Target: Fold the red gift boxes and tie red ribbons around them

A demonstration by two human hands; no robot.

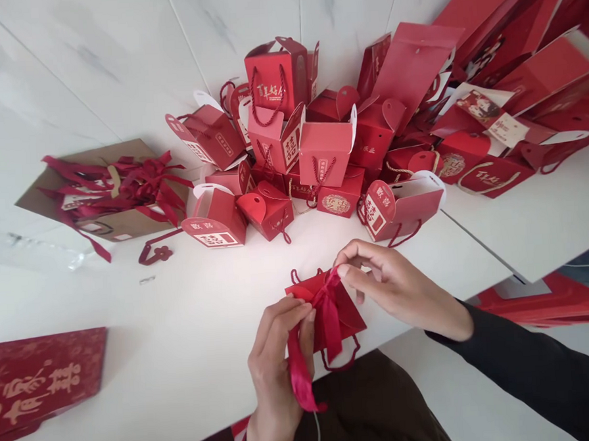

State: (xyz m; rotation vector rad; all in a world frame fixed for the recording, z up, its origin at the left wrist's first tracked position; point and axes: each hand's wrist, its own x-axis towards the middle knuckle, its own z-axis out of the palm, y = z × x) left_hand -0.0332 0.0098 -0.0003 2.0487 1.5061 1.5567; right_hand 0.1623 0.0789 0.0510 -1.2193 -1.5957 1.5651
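The ribbon (332, 327) lies on top of one red box (351, 309), at the near edge of the table. Largest is the single white table (180, 305). At its far side stands a pile of red boxes (323, 150), overlapping too much to count in full; four stand along the front of its left and middle part. One brown carton (127, 226) left of the pile holds a heap of ribbons (139, 186), too tangled to count. One printed box (46, 378) lies at the left edge of the view. Two hands work at the red box, which has two cord handles, one on its far side and one on its near side. The left hand (276, 353) pinches the ribbon between thumb and forefinger, left of the knot; one tail hangs down past these fingers, another falls over the box between the hands. The right hand (391, 281) pinches the ribbon's upper right part at its fingertips, its other fingers loosely curled. Smallest are one flower-shaped ornament (159, 254) and one tiny clip (147, 280).
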